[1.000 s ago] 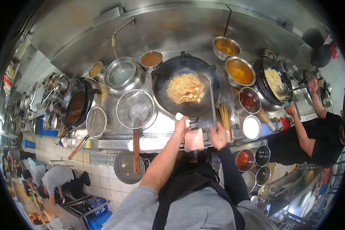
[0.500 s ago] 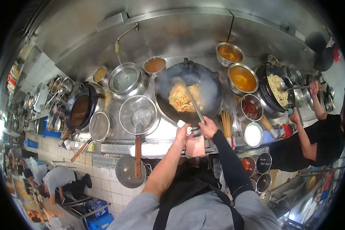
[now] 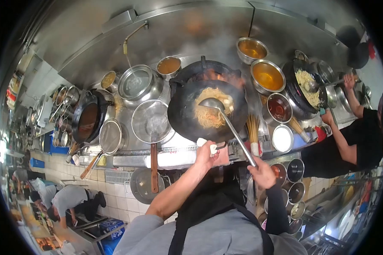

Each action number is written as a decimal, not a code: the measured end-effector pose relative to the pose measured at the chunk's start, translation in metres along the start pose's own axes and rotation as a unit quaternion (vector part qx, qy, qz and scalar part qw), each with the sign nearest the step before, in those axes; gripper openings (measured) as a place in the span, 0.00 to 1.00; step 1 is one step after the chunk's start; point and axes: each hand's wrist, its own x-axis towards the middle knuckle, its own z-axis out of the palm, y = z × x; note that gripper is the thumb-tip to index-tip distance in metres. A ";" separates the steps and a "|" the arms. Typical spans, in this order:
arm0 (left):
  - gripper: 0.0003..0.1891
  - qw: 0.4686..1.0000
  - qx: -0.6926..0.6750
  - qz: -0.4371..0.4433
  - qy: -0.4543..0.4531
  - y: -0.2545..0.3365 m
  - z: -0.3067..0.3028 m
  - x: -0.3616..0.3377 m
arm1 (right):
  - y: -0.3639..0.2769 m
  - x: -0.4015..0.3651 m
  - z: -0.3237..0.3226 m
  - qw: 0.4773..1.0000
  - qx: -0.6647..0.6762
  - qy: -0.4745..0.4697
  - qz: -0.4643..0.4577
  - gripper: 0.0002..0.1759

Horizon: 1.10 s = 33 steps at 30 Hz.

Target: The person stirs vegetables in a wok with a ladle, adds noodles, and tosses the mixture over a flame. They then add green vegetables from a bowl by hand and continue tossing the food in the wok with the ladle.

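Observation:
My left hand (image 3: 206, 155) is closed around the near handle of a black wok (image 3: 184, 119), with a white cloth (image 3: 203, 143) bunched in the grip. The wok is raised toward me and tilted off the burner ring (image 3: 202, 66), where orange flames (image 3: 221, 76) show behind it. Stir-fried noodles (image 3: 208, 120) with lighter pieces lie inside. A steel ladle (image 3: 236, 131) is gripped near its handle end by my right hand (image 3: 263, 174). Its bowl rests over the noodles, rounded underside up.
A round strainer (image 3: 151, 121) lies left of the wok; a water pot (image 3: 135, 85) stands behind it. Right are steel bowls of orange liquid (image 3: 268, 77), a red sauce pot (image 3: 279, 108) and a bamboo brush (image 3: 252, 131). A co-worker (image 3: 344, 148) works another wok (image 3: 295, 91) at right.
The wok has come toward me off its burner, baring flames behind. My right hand has drawn back and right with the ladle, whose bowl now shows above the noodles.

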 end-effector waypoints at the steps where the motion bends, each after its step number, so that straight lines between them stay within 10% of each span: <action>1: 0.04 0.999 -0.035 -0.002 0.011 0.009 0.005 -0.006 | -0.039 -0.004 -0.018 0.980 0.131 -0.069 0.135 0.23; 5: 0.04 0.998 -0.028 0.050 0.016 0.017 0.000 0.025 | -0.038 0.027 -0.013 0.962 0.154 -0.131 0.186 0.21; 9: 0.05 0.994 0.082 0.065 0.015 -0.056 -0.059 0.032 | 0.007 0.049 0.035 0.997 0.025 0.060 -0.045 0.23; 12: 0.08 0.977 0.190 -0.037 0.090 -0.077 -0.071 0.003 | -0.025 0.036 0.032 0.995 -0.032 0.087 -0.039 0.23; 19: 0.05 0.999 -0.037 0.038 -0.011 0.028 0.006 -0.023 | -0.070 0.013 -0.035 0.989 0.053 -0.108 0.091 0.21; 24: 0.05 0.991 0.075 0.111 0.001 -0.026 -0.041 0.039 | -0.009 0.048 0.021 0.998 -0.032 0.026 -0.040 0.21; 28: 0.05 0.978 0.193 -0.042 0.066 -0.043 -0.053 0.002 | -0.042 0.031 0.021 0.997 0.002 0.063 -0.042 0.23; 33: 0.07 0.996 0.051 0.066 0.006 -0.001 -0.039 0.025 | -0.046 0.013 -0.009 0.991 0.132 0.025 0.005 0.27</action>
